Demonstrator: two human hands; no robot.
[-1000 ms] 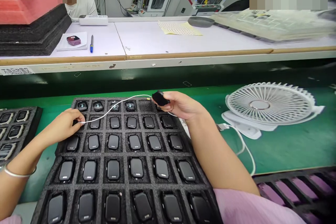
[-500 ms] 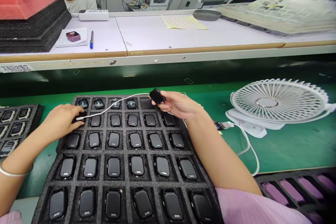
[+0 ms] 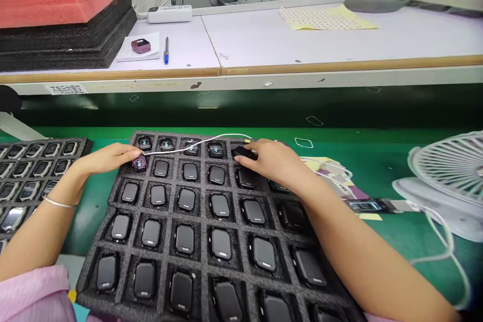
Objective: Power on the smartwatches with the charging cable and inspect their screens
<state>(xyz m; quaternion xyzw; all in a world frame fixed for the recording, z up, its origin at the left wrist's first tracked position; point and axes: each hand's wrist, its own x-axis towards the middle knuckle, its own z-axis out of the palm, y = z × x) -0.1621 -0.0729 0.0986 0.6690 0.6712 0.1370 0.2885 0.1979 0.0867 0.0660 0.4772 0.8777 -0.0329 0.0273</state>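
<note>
A black foam tray (image 3: 200, 186) with rows of compartments lies before me, most of them holding a black smartwatch, screen up. At its far left corner, my left hand (image 3: 113, 156) pinches a purple smartwatch (image 3: 139, 163) with a lit screen. The end of a thin white cable (image 3: 226, 135) meets this watch at my fingertips; the exact join is hidden. Over the far row, my right hand (image 3: 277, 161) has its thumb and fingers around a dark smartwatch (image 3: 242, 152) low in a compartment. Several watches beside it, such as the lit one (image 3: 216, 149), show glowing screens.
Another foam tray (image 3: 41, 173) of watch cases lies left. On the right are a white fan (image 3: 453, 171) and a cabled device (image 3: 364, 206). A raised shelf (image 3: 264, 45) spans the back, bearing stacked foam (image 3: 56, 35), a pen (image 3: 166, 50) and another purple watch (image 3: 141, 46).
My right hand has lowered the black smartwatch from above the tray into a far-row compartment. At my left fingertips the purple smartwatch now shows. The view has swung to the right.
</note>
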